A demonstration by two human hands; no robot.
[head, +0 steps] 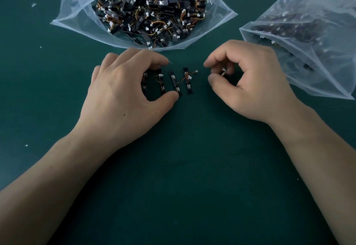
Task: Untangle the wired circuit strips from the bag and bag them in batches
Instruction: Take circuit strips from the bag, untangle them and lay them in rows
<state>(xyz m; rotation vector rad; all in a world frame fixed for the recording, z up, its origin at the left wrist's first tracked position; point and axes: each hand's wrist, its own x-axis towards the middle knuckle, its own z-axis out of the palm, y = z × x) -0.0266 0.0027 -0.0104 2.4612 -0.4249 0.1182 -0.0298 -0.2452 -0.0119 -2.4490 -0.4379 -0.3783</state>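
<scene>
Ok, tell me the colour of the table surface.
Dark teal-green flat table surface; the head view shows it.

Bags: we count two, the centre bag [65, 11] and the side bag [327, 38].
Laid-out strips [188, 82] on the mat [192, 167]: four, side by side.
Strips inside the bags: too tangled for us to count.
Hands: two, the left hand [123, 94] and the right hand [256, 82].
Wired piece [223, 71] in fingers: one, mostly hidden.
White specks [33, 4]: at least four.
</scene>
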